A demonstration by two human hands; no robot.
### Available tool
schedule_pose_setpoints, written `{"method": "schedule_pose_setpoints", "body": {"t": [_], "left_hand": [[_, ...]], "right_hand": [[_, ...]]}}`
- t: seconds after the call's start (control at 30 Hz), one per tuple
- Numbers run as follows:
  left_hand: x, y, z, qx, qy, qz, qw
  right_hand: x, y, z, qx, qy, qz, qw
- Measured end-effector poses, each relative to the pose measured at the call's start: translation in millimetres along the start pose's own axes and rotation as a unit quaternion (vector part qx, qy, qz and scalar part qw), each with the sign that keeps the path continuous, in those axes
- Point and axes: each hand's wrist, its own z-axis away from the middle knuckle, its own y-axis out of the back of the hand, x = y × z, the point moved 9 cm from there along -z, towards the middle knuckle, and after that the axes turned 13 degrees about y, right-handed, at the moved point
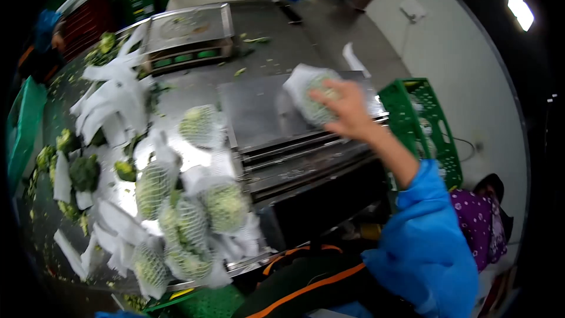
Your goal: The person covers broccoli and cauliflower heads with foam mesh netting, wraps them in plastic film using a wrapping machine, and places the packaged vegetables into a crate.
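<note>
My right hand (347,109), at the end of a blue sleeve, lies over a pale green vegetable in white foam netting (316,91) on a flat metal plate (259,106). Its fingers are spread across the top of the netting, slightly blurred. Left of the plate, several more netted vegetables (225,207) lie on the metal table, one of them (200,125) close to the plate's edge. My left hand is out of view; only a scrap of blue shows at the bottom edge.
A scale (188,35) stands at the back. White foam nets (118,103) and loose broccoli (84,172) lie at the left. A green crate (438,129) is at the right, near a person in purple (479,224). Another person's blue sleeve (47,25) shows at the far left.
</note>
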Motion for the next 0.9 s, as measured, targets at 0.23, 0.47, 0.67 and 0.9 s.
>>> {"method": "schedule_pose_setpoints", "body": {"t": [0.23, 0.47, 0.67, 0.9], "left_hand": [[32.2, -96.0, 63.4, -0.151, 0.047, 0.009, 0.987], [102.6, -131.4, 84.9, -0.153, 0.008, -0.01, 0.988], [137.3, -319.1, 102.3, -0.342, 0.128, 0.115, 0.924], [118.9, -382.5, 115.8, -0.416, 0.178, 0.028, 0.891]], "right_hand": [[47.0, 31.4, 65.5, 0.09, -0.125, -0.178, 0.972], [92.3, -58.5, 90.7, 0.071, -0.259, -0.54, 0.797], [89.0, -94.3, 83.0, 0.077, -0.28, -0.644, 0.708], [98.9, -111.3, 113.0, 0.165, -0.321, -0.581, 0.73]]}}
